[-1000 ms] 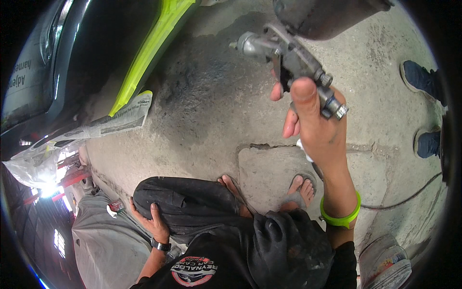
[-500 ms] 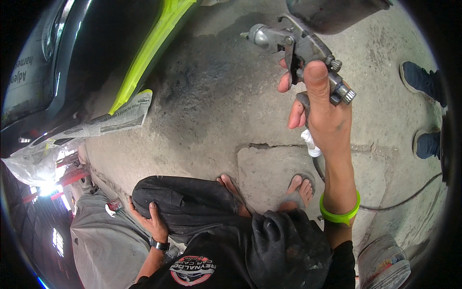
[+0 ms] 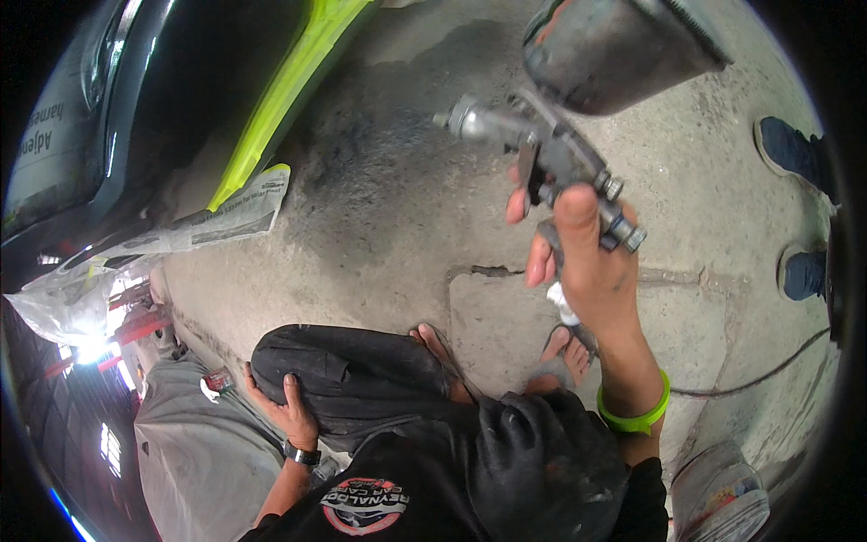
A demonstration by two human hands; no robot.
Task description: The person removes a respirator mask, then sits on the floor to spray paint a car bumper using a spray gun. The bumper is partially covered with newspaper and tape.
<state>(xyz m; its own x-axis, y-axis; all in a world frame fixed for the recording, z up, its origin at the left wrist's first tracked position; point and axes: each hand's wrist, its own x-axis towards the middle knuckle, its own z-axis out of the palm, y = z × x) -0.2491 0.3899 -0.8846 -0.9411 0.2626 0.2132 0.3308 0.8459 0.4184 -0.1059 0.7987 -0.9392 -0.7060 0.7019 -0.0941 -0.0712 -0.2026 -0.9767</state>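
Note:
Raised above the concrete floor, my right hand (image 3: 591,271) is wrapped round the grip of a grey metal spray gun (image 3: 569,163). Its nozzle points left, and a dark, stained paint cup (image 3: 614,59) sits at its top. A white fitting shows under the grip. My left hand (image 3: 293,415) lies on my left knee with fingers stretched and thumb apart, holding nothing. At the upper left is a dark, glossy car panel (image 3: 194,99), edged with bright yellow-green masking tape (image 3: 275,104); the nozzle is well apart from it.
Masking paper (image 3: 244,206) and clear plastic (image 3: 68,307) hang along the panel's lower edge. A dark hose (image 3: 741,388) crosses the floor at right. Another person's shoes (image 3: 795,158) stand at far right. A see-through container (image 3: 722,497) is at lower right, a grey cover (image 3: 194,452) at lower left.
My right hand has moved down and slightly left with the spray gun, bringing more of the paint cup into view. My left hand has stayed on the knee.

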